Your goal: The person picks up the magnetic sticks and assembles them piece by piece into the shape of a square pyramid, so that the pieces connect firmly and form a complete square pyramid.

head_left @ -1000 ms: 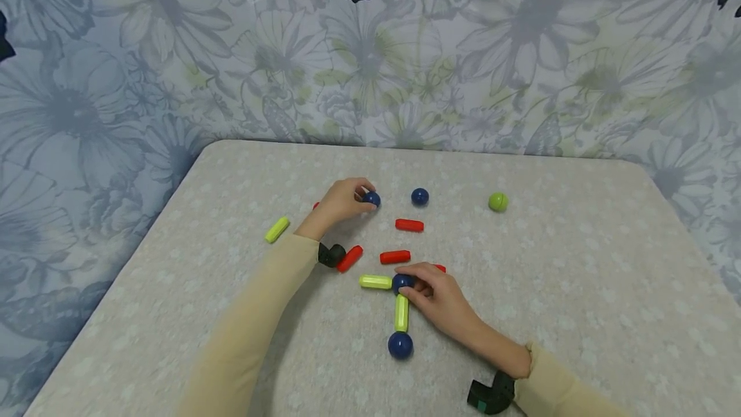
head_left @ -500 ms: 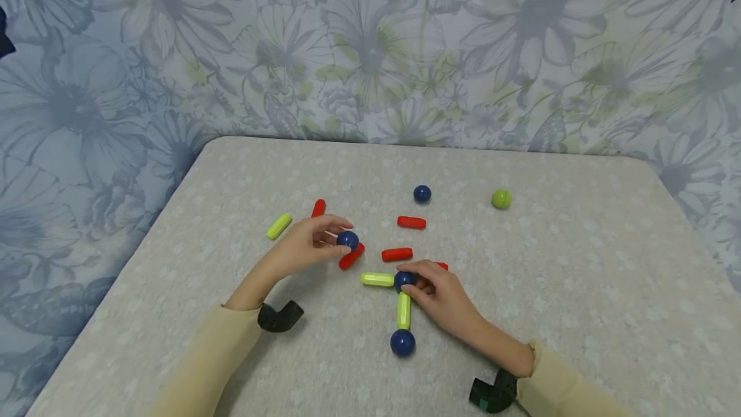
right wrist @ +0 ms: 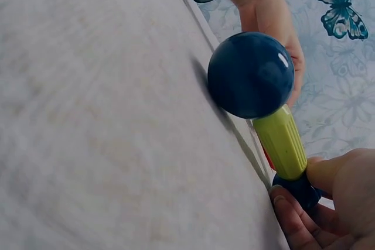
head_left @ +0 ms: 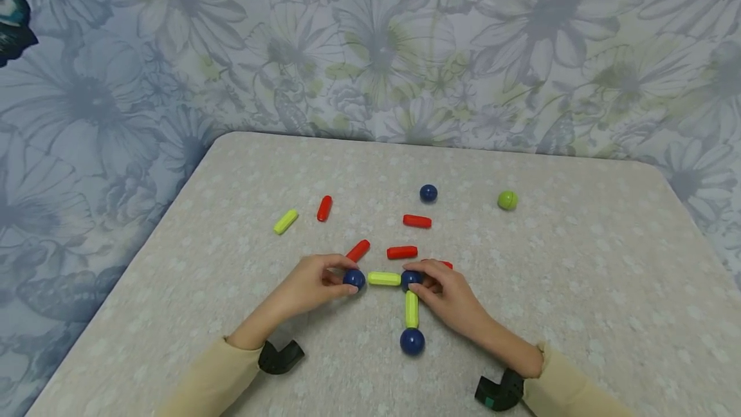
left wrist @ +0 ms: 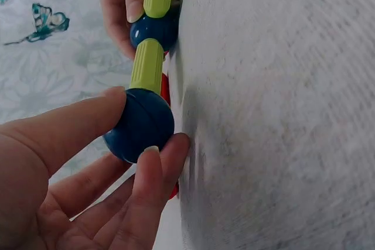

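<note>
In the head view my left hand (head_left: 303,285) pinches a blue ball (head_left: 354,279) between thumb and fingertips. That ball is right at the left end of a yellow-green rod (head_left: 384,278); the left wrist view shows ball and rod (left wrist: 147,65) end to end. My right hand (head_left: 451,295) grips a second blue ball (head_left: 410,280) at the rod's other end. From this corner ball another yellow-green rod (head_left: 411,309) runs toward the front, capped by a third blue ball (head_left: 412,342), which looms large in the right wrist view.
Red rods lie behind the hands, one (head_left: 402,252) just beyond the joined pieces and another (head_left: 358,250) by my left fingers. Farther back are a loose yellow-green rod (head_left: 286,221), a blue ball (head_left: 428,194) and a green ball (head_left: 507,200). A patterned wall (head_left: 370,69) borders the table's far edge.
My left hand has brought its blue ball from the back of the table toward me, up to the left rod's end. My right hand has kept its hold on the corner ball.
</note>
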{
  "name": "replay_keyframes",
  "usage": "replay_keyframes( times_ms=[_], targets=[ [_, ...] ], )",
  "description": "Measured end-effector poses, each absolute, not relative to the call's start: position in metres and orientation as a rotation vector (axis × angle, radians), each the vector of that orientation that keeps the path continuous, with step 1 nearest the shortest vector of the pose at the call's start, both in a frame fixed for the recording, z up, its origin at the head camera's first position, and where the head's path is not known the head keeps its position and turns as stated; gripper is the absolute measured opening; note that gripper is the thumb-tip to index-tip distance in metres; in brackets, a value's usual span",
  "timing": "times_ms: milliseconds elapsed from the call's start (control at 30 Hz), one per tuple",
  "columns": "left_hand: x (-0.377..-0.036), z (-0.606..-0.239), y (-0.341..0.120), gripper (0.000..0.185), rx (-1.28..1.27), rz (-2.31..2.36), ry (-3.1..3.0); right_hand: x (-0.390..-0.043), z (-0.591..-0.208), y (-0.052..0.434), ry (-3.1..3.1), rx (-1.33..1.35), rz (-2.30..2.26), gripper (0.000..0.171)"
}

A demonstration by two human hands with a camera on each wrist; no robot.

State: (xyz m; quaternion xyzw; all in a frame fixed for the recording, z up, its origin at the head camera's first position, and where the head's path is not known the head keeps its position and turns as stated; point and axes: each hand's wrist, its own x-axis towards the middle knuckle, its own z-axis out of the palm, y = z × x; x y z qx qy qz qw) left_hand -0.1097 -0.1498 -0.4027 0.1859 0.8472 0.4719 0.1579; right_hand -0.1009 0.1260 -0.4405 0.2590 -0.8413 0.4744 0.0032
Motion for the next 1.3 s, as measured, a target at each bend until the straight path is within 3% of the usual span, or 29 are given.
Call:
replay_keyframes(
  times_ms=[533,767,833,1000,1067,1167,1300],
  targets=[
    [-0.102,-0.410,-0.143,0.034,0.532,1.344,2.515,-0.097,-0.443,0.133,-2.624,0.827,1.539,0.029],
    [-0.075,-0.394,-0.128,0.009,0.566,1.223,2.763,-0.095,-0.441,0.133,-2.629,0.819,1.543,0.028],
    [-0.064,-0.392,-0.115,0.017,0.652,1.180,2.699,-0.095,-0.440,0.133,-2.622,0.814,1.537,0.028],
    [-0.044,-0.397,-0.084,0.064,0.814,0.859,2.615,-0.097,-0.442,0.131,-2.583,0.805,1.541,0.027],
    [-0.040,-0.400,-0.075,0.073,0.834,0.710,2.663,-0.097,-0.442,0.131,-2.571,0.810,1.553,0.027],
    [-0.038,-0.402,-0.067,0.069,0.842,0.596,2.733,-0.097,-0.442,0.131,-2.563,0.823,1.575,0.026],
    [-0.038,-0.402,-0.066,0.047,0.889,0.590,2.740,-0.097,-0.440,0.131,-2.584,0.843,1.584,0.027]
  ],
)
